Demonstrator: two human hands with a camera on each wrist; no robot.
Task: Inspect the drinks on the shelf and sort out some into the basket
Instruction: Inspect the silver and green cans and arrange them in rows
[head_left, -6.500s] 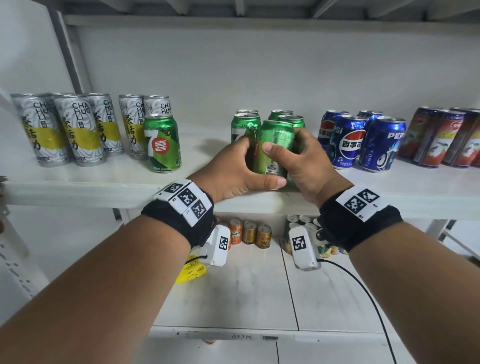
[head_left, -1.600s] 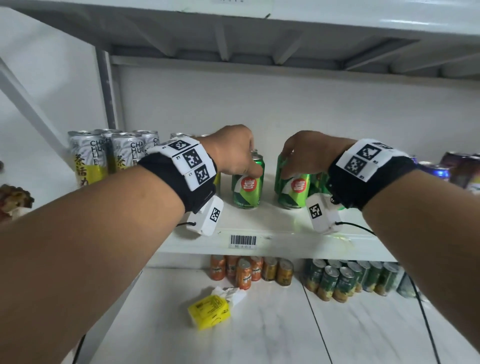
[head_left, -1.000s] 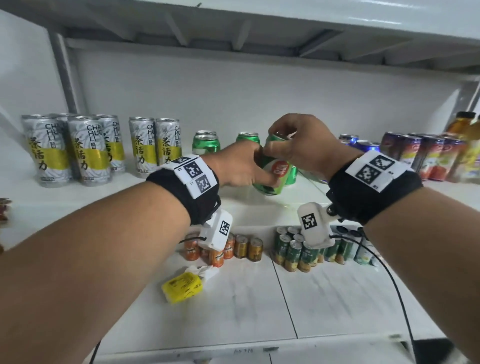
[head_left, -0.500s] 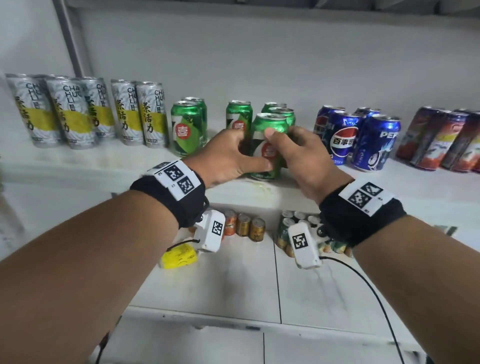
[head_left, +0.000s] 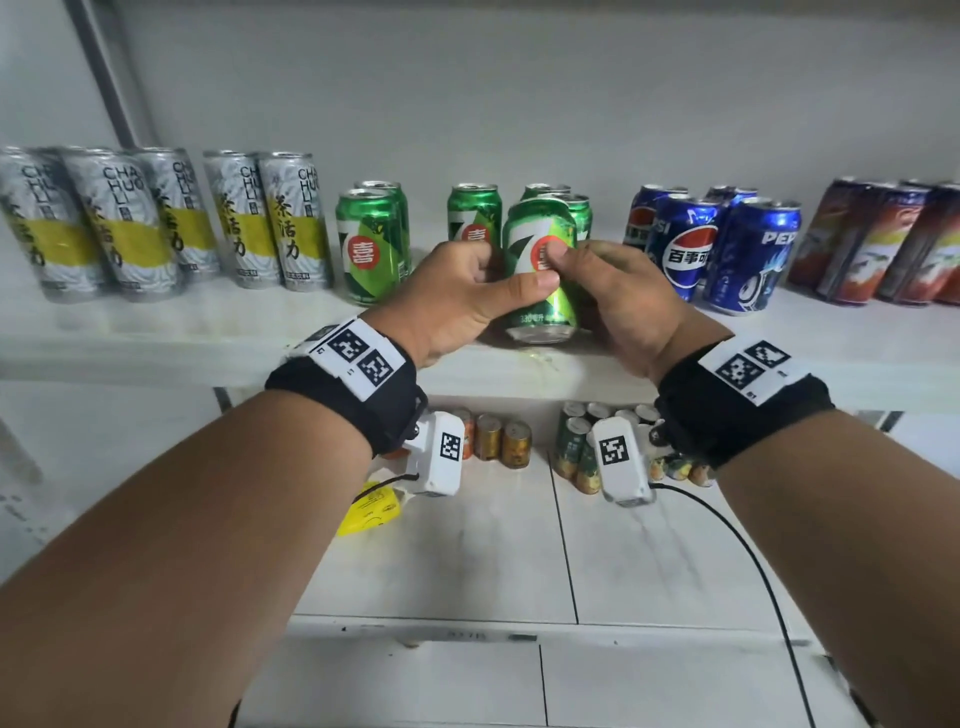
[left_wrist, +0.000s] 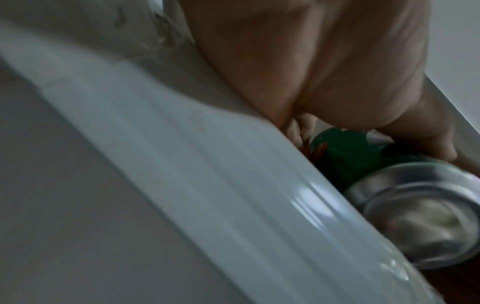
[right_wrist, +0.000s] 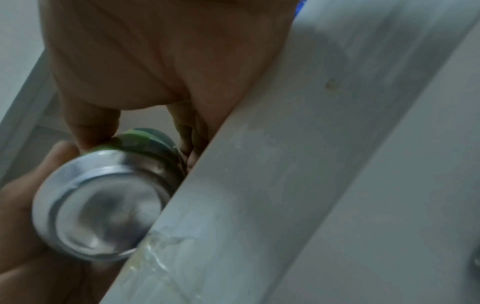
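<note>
I hold a green 7-Up can (head_left: 540, 244) in both hands, just above the front edge of the white shelf (head_left: 156, 338). My left hand (head_left: 467, 296) grips its left side, thumb across the front. My right hand (head_left: 618, 296) grips the right side, thumb on the red logo. The can tilts a little, base toward me. Both wrist views show its silver base (left_wrist: 426, 218) (right_wrist: 103, 205) beside the shelf edge, with my left hand's fingers (left_wrist: 293, 129) and my right hand's fingers (right_wrist: 91, 127) curled round the green wall. No basket is in view.
More green cans (head_left: 371, 244) stand behind and to the left. Tall grey-yellow tea cans (head_left: 156, 223) fill the far left, blue Pepsi cans (head_left: 722, 249) the right, red cans (head_left: 883, 244) the far right. On the lower shelf (head_left: 467, 561) stand small cans (head_left: 501, 441) and a yellow packet (head_left: 371, 512).
The can has turned in my hands so its logo faces me more, and it has come slightly toward the shelf's front edge. Both hands keep their grip.
</note>
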